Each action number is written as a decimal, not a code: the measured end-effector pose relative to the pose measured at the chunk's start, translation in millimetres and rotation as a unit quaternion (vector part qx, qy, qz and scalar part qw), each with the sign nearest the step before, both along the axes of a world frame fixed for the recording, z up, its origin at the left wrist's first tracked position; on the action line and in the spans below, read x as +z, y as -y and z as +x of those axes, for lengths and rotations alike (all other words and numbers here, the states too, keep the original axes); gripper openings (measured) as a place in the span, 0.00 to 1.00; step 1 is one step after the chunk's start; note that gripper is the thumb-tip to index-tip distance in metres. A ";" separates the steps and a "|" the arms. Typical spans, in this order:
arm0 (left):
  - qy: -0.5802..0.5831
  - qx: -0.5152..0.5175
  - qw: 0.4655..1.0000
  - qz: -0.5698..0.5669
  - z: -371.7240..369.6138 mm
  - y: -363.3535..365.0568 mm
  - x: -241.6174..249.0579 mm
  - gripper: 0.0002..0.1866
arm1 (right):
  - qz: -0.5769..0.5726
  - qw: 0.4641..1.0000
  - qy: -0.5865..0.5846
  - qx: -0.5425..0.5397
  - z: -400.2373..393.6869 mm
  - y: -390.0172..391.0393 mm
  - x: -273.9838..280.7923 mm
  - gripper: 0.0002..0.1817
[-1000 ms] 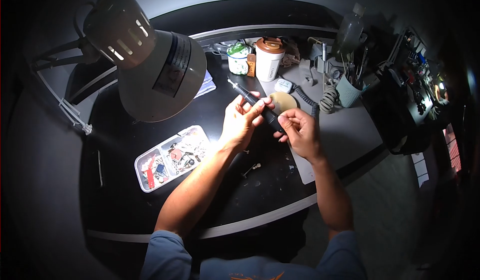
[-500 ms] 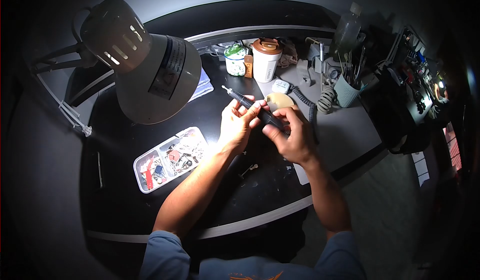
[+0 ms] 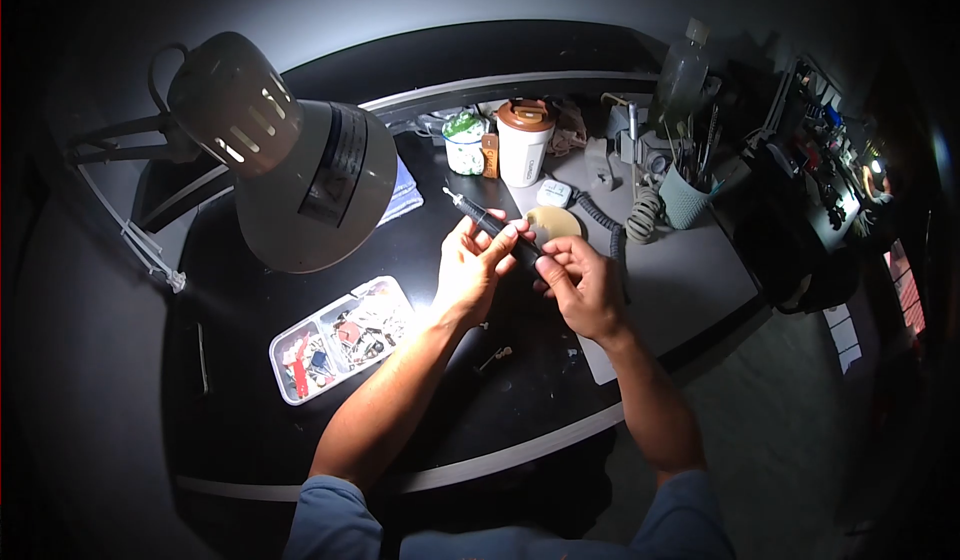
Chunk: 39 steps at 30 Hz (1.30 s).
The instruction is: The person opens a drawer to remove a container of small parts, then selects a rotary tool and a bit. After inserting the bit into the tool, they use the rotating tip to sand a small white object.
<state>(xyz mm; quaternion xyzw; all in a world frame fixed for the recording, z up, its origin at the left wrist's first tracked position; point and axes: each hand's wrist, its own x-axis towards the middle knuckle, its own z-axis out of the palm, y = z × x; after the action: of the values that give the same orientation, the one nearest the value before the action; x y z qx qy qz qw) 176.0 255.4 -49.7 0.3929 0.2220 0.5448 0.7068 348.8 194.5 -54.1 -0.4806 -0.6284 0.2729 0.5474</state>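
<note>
A slim black rotary handpiece (image 3: pixel 482 218) with a small metal tip slants across the middle of the view, tip toward the upper left. My left hand (image 3: pixel 472 268) has its fingers and thumb closed round the middle of it. Close by on the right, my right hand (image 3: pixel 584 285) pinches the rear part of the black body with thumb and fingers. A coiled dark cord (image 3: pixel 605 222) runs behind the right hand. Just beyond the hands lies a round yellowish disc (image 3: pixel 555 224), partly hidden by them.
A desk lamp (image 3: pixel 318 185) looms at left. A two-part plastic box (image 3: pixel 283 383) of small parts sits on the black table (image 3: pixel 240 440). Behind are a lidded white cup (image 3: pixel 522 150), green-white container (image 3: pixel 466 150), blue cloth (image 3: pixel 404 195) and tool cup (image 3: pixel 683 198).
My right hand has shifted slightly up the handpiece toward my left hand, its fingers now closer together. The whole scene sits a little lower in view.
</note>
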 end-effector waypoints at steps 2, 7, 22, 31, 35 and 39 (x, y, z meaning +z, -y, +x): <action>-0.022 -0.006 1.000 -0.005 -1.5 4.0 6.9 0.16 | -0.095 0.994 -0.049 0.003 1.3 2.6 6.4 0.12; -0.056 0.027 0.998 -0.016 -0.8 0.8 7.7 0.16 | 0.168 0.964 0.192 -0.070 -10.3 9.3 20.1 0.13; -0.080 -0.017 0.996 0.028 -4.9 7.3 18.9 0.17 | -0.063 0.995 0.078 0.012 -3.4 14.2 20.7 0.10; -0.146 -0.013 0.984 0.096 7.0 21.1 18.5 0.14 | 0.167 0.971 0.172 -0.013 -10.6 3.5 4.5 0.24; -0.144 0.000 0.985 0.093 16.8 22.4 9.5 0.15 | 0.163 0.968 0.185 -0.048 -7.2 4.7 2.8 0.21; -0.075 -0.022 0.994 0.076 23.6 24.9 4.5 0.15 | -0.001 0.986 0.159 -0.059 -5.7 6.9 -5.9 0.24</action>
<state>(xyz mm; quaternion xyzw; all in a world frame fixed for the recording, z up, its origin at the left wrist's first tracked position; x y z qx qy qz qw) 199.6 230.5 -45.1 0.4902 0.2233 0.5134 0.6680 343.1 187.5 -60.1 -0.5542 -0.6779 0.1609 0.4555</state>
